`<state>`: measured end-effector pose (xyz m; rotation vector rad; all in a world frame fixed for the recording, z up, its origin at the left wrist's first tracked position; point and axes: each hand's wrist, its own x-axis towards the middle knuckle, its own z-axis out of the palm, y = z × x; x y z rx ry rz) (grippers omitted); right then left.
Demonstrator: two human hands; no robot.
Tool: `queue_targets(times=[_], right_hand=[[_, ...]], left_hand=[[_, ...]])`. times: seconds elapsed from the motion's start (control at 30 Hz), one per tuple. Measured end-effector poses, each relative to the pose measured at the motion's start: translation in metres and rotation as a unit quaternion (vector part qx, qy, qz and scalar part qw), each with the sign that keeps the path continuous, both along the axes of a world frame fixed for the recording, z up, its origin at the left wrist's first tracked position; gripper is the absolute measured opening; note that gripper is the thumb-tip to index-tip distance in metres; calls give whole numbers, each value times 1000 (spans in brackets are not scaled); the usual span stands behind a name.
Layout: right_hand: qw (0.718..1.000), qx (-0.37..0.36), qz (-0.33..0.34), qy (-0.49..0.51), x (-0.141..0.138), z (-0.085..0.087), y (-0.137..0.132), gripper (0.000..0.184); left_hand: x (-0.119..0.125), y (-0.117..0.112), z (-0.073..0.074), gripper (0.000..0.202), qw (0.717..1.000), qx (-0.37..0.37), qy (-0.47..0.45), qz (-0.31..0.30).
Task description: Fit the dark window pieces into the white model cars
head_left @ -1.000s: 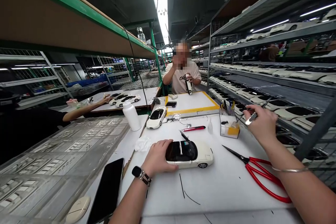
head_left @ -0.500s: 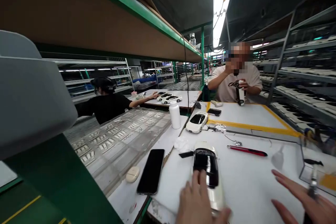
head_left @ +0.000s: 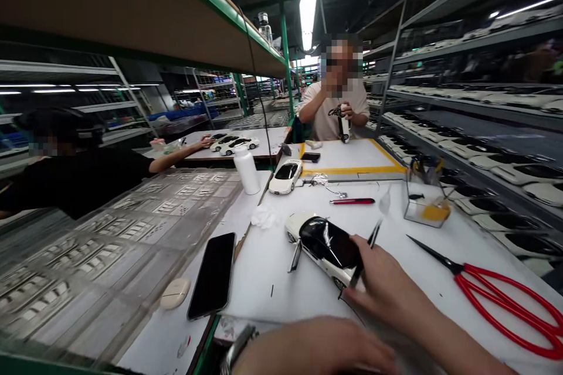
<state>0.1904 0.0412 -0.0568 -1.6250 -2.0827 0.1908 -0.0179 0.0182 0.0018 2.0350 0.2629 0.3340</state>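
Note:
A white model car with a glossy black roof [head_left: 328, 243] lies at an angle on the white work table [head_left: 264, 287], one small door standing out on its near left side. My right hand [head_left: 387, 284] rests against the car's near end, with slim metal tweezers [head_left: 367, 255] pinched in its fingers. My left hand [head_left: 316, 348] sits at the bottom edge of the view, apart from the car, wearing a wristwatch. It holds nothing that I can see, and its fingers are blurred and partly cut off.
Red-handled scissors [head_left: 497, 299] lie to the right, a smartphone [head_left: 213, 275] to the left. Farther off are a red craft knife [head_left: 352, 201], a second model car [head_left: 285, 177], a white bottle [head_left: 246, 170] and a clear tool box [head_left: 426, 202]. Two co-workers sit beyond, among shelves of car bodies.
The car has turned diagonally, and its door now stands out. My right hand has come down from near the clear box onto the car, while my left hand has left the roof. The view has shifted.

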Motion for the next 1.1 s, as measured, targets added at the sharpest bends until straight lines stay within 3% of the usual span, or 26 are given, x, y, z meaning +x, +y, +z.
queue_targets(times=[0.03, 0.1, 0.17, 0.23, 0.3, 0.37, 0.43, 0.5, 0.67, 0.77, 0.83, 0.9, 1.1], right_hand=[[999, -18, 25, 8, 7, 5, 4, 75], [996, -52, 69, 15, 29, 16, 15, 74], [991, -84, 104, 12, 55, 23, 28, 72], [990, -75, 115, -6, 76, 25, 37, 66], [995, -12, 94, -30, 89, 24, 40, 61], [996, 70, 55, -14, 92, 21, 34, 50], [990, 117, 9, 72, 88, 18, 22, 34], [969, 134, -27, 206, 80, 13, 8, 27], [849, 129, -127, 497, 49, 1, -10, 49], [768, 58, -200, 606, 27, -4, -8, 39], [731, 22, -218, 647, 15, -5, -7, 37], [719, 17, -232, 655, 10, -6, -6, 40], [717, 21, -263, 645, 13, -11, -2, 44]], left_hand=[[-10, 6, 13, 43, 1000, 3, -18, 17], [-24, 19, 26, 40, 987, 24, -48, 151], [-29, 38, 25, 38, 959, 55, -60, 270], [-27, 61, 14, 45, 932, 95, -32, 349], [-21, 86, -1, 64, 918, 138, 65, 367], [-12, 109, -16, 91, 910, 172, 181, 331], [-4, 125, -29, 103, 903, 202, 231, 300], [2, 132, -39, 100, 904, 223, 224, 288], [8, 116, -40, 87, 874, 273, 231, 329], [15, 97, -35, 80, 836, 301, 275, 368], [22, 86, -34, 80, 817, 309, 291, 391], [30, 78, -36, 83, 808, 310, 293, 406], [40, 70, -38, 84, 803, 310, 294, 416]])
